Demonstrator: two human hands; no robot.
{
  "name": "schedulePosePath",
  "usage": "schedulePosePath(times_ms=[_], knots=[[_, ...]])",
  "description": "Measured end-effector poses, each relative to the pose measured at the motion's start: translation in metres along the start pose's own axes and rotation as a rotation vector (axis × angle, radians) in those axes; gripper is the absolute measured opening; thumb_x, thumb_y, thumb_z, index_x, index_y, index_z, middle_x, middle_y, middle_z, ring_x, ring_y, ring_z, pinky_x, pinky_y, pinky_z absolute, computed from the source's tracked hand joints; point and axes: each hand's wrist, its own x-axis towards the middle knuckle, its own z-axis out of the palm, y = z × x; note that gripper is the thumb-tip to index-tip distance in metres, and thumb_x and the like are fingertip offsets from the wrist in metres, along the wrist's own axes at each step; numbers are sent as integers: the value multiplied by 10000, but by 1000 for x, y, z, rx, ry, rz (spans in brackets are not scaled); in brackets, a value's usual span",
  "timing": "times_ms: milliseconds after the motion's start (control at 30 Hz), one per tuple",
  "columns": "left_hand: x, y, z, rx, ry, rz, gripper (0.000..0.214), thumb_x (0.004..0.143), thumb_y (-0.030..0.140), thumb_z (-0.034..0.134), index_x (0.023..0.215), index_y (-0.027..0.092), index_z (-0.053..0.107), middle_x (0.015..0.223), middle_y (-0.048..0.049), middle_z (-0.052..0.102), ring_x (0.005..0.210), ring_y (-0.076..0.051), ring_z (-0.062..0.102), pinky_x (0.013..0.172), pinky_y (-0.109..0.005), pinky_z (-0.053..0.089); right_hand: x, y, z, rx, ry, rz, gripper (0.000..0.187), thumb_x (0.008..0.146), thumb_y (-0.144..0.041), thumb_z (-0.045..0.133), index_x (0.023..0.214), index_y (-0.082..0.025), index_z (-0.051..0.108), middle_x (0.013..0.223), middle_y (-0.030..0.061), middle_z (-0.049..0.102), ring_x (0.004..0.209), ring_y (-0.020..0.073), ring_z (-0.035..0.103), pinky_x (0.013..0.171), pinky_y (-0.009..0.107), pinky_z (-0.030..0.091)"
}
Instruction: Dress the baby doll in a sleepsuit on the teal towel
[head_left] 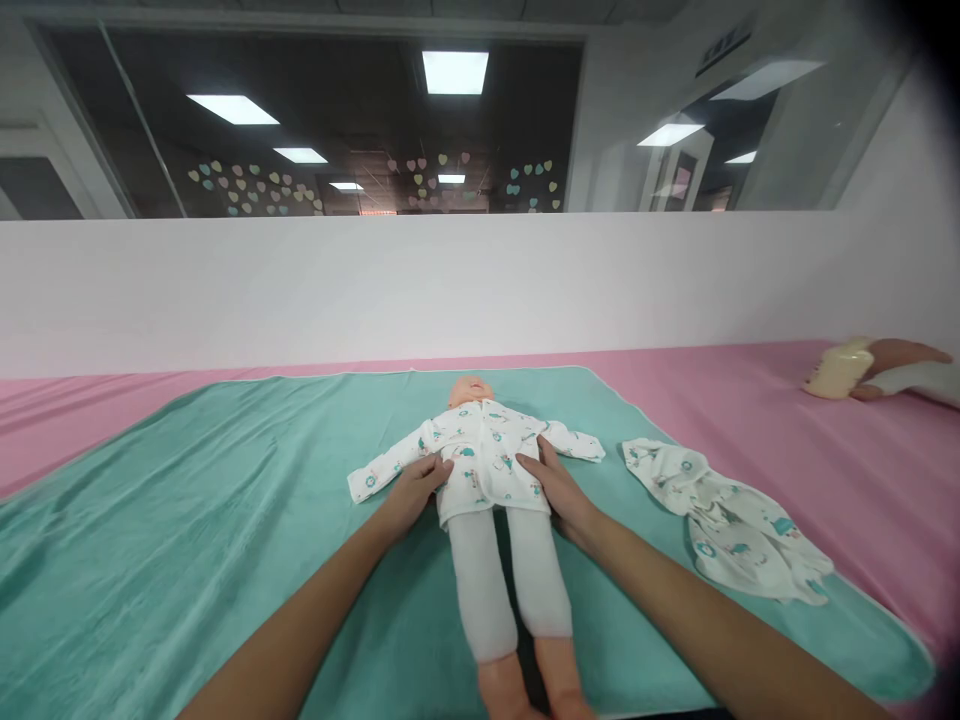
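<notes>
A baby doll (472, 390) lies on its back with its head away from me and both arms spread. It wears a long-sleeved white shirt (487, 455) with a teal and orange print, closed down the front. White leg coverings (484, 585) reach toward the bare feet, which are cut off at the bottom edge. My left hand (416, 492) grips the shirt at the left side of the torso, thumb on top. On the opposite side, my right hand (559, 488) holds it likewise. Under the torso, some fingers are hidden.
Matching printed baby trousers (739, 515) lie crumpled at the right. Everything rests on a teal blanket (187, 520) over a pink sheet (825, 470). At the far right lie a pale yellow bottle (838, 370) and part of another doll (904, 355). A white wall (375, 290) stands behind.
</notes>
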Motion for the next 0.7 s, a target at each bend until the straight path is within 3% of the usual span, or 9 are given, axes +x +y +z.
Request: schedulePosePath(times_ms=[133,267,400,467,600,700], knots=[[-1,1,-9,-176,5,-21,398,770,429,568,572,172,338,596,45,319,544,-87,291,501,-213,232,1,10,-4,-19,-22,-26,773,739,-415,635,1384,-341,215,1369,30,409,1173,190,486,1001,364,395],[-6,11,-24,-328,24,-28,314,766,371,588,604,163,417,586,38,385,537,-88,362,516,-215,283,13,18,-11,-56,82,12,755,703,-464,653,1342,-298,287,1324,55,421,1121,186,501,933,308,425],[-10,22,-35,-267,-205,-20,353,806,397,508,558,165,410,563,28,393,473,-87,379,499,-239,316,19,16,-19,-203,84,-44,507,710,-515,611,1120,-234,514,1123,45,553,985,192,533,827,295,435],[-7,22,-39,-79,-182,-4,362,830,433,449,583,169,446,580,15,424,496,-104,422,527,-254,350,21,10,-26,-362,75,-97,411,748,-544,546,983,-209,575,1025,36,595,933,194,536,816,304,411],[2,8,-51,613,206,103,283,813,460,460,808,199,569,762,-20,561,729,-174,524,646,-277,394,28,-1,-48,-766,134,-139,452,834,-571,367,823,-192,614,946,48,632,926,215,535,845,328,354],[5,-7,-65,998,266,152,320,790,457,488,1008,235,559,991,-46,584,941,-227,523,756,-324,397,39,-6,-72,-1024,211,-86,533,868,-558,261,774,-168,613,924,101,635,916,232,540,814,327,349]])
